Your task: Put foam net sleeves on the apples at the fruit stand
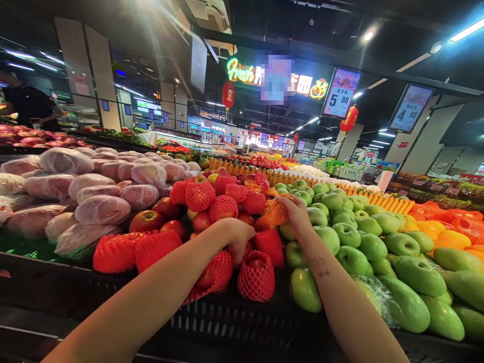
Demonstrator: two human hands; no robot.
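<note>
My left hand [240, 239] reaches down among the red apples, its fingers curled around a red apple [248, 248] that is mostly hidden. Close by its fingers sit apples in red foam nets, one red foam net [257, 277] at the front edge and another [269, 247] just to the right. An orange foam net [276, 212] is pinched in the fingers of my right hand [294, 207], at the border between the red and green fruit. What is inside that net cannot be made out. Green apples [346, 234] lie right beside my right wrist.
Plastic-wrapped pinkish fruit [102, 209] is heaped on the left. Oranges [449, 239] lie at the right. A black crate edge [234, 322] runs along the front. Price screens [341, 93] hang overhead. A person in dark clothes [30, 103] stands far left.
</note>
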